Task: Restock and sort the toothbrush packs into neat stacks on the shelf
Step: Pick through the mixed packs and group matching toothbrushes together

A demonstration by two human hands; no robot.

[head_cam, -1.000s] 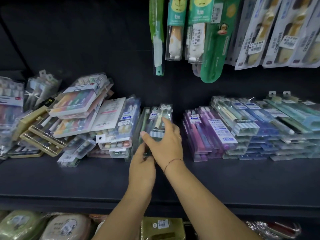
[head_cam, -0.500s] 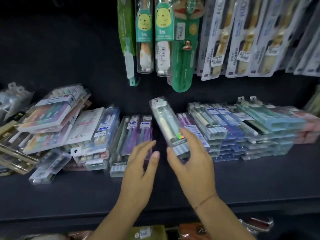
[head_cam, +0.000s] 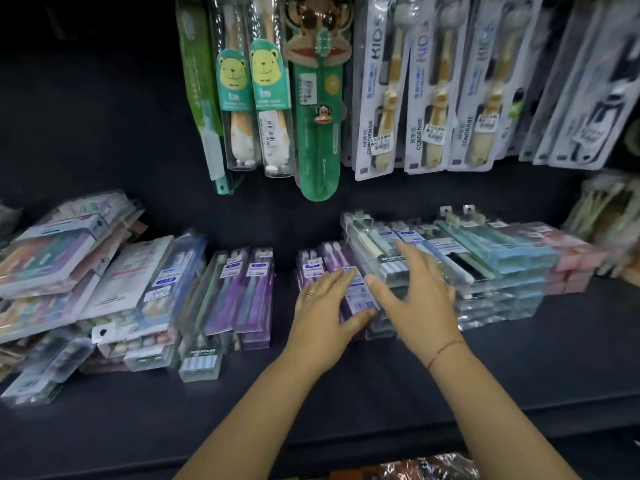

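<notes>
While the left hand point(head_cam: 323, 317) lies flat on purple packs point(head_cam: 313, 265), the right hand point(head_cam: 422, 299) is splayed.

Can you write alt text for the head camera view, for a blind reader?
Two bare hands reach onto a dark shelf of toothbrush packs: the left hand rests on a purple stack, the right hand spreads over clear packs beside it. Children's toothbrushes hang above.

Toothbrush packs point(head_cam: 381, 258) along shelf back edge: clear glossy plastic, smooth, glare on top faces; paper labels point(head_cam: 358, 296) white, matt; shelf point(head_cam: 381, 393) dark, matt, smooth; hanging blister packs point(head_cam: 429, 98): glossy plastic over printed card; finger ring point(head_cam: 309, 294) shiny metal; wrist cord point(head_cam: 445, 348) thread.
</notes>
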